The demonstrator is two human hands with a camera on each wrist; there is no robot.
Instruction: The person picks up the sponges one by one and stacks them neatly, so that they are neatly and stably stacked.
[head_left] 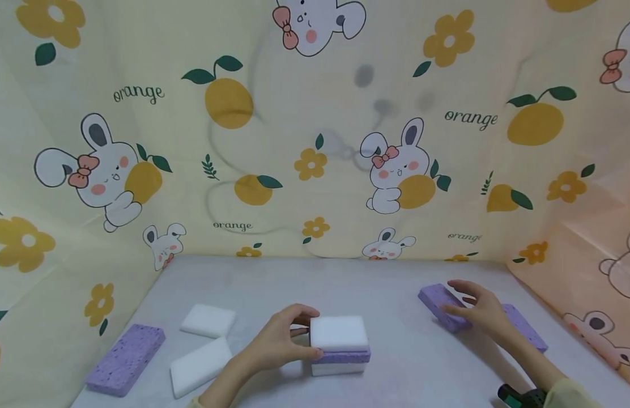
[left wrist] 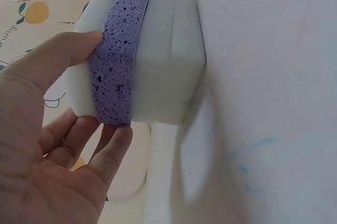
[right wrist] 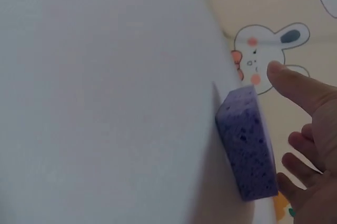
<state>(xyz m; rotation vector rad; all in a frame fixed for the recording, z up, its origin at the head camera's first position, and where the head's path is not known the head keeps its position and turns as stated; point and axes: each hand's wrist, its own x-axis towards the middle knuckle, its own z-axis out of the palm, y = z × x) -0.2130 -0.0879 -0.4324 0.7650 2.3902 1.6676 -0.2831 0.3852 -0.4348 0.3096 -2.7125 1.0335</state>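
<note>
In the middle of the table, my left hand (head_left: 280, 341) grips a stack of sponges, thumb at the near edge and fingers at the far side. A white sponge (head_left: 338, 332) tops the stack, with a purple sponge (left wrist: 122, 58) directly beneath it. Two white sponge blocks (left wrist: 181, 50) form the bottom of the stack. To the right, my right hand (head_left: 482, 310) hovers over a second purple sponge (head_left: 442, 306) lying on the table. Its thumb and fingers are spread apart, and in the right wrist view the thumb stands off this sponge (right wrist: 246, 148).
Another purple sponge (head_left: 525, 327) lies beyond my right wrist, partly hidden. On the left are a purple sponge (head_left: 125, 360) and two white sponges, one farther back (head_left: 208, 321) and one nearer (head_left: 200, 367). A patterned cloth (head_left: 315, 198) walls the table's back and sides.
</note>
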